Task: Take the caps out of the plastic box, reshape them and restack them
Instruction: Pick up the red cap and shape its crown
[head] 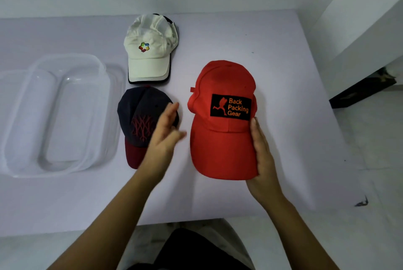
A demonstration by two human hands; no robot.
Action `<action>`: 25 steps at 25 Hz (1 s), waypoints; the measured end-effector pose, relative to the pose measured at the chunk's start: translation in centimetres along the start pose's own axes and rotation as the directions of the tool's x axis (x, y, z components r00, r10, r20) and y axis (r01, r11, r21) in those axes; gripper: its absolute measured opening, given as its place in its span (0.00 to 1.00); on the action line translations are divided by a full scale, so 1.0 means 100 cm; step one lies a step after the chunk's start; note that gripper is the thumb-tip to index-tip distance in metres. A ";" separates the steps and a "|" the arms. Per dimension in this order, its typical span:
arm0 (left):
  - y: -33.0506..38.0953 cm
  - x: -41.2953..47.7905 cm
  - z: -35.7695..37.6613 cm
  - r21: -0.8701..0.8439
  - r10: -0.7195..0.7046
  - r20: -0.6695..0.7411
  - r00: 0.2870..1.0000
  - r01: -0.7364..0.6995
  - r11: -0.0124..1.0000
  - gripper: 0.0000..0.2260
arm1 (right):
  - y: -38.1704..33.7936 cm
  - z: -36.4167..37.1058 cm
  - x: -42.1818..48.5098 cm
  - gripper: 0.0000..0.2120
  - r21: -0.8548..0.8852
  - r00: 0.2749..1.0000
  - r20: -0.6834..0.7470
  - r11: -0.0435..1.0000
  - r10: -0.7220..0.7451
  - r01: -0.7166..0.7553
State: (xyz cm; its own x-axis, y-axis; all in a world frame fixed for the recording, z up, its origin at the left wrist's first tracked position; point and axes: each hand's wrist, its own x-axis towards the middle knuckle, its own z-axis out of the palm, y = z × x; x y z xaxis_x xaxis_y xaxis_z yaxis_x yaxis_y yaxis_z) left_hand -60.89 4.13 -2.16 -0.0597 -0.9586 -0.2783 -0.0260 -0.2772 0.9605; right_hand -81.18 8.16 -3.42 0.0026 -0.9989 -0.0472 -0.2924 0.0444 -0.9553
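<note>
A red cap (222,138) with a black "Back Packing Gear" patch lies on the table (294,117), brim toward me. My right hand (262,158) holds the right edge of its brim. My left hand (163,136), fingers straight and blurred, hovers between the red cap and a dark blue cap (139,117) with a maroon brim, covering part of that cap. A white cap (150,51) with a coloured logo lies farther back on top of a dark-edged cap. The clear plastic box (58,114) stands at the left with nothing in it.
The table's near edge runs just in front of my body. Its right edge drops to a pale floor, where a dark object (362,88) sits by the white wall (359,18).
</note>
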 end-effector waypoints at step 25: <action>0.057 0.048 0.024 -0.273 0.032 0.196 0.980 0.023 0.962 0.07 | -0.035 -0.018 0.055 0.20 0.390 0.947 0.300 0.891 0.116 -0.233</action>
State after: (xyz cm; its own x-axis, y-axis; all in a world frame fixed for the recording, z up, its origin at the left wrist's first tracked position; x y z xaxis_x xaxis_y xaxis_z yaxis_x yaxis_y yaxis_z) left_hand -63.75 -1.93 1.90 -0.2549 -0.9359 -0.2433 0.2465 -0.3062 0.9195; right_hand -81.82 2.52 0.21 0.2555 -0.9357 -0.2432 0.1118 0.2784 -0.9539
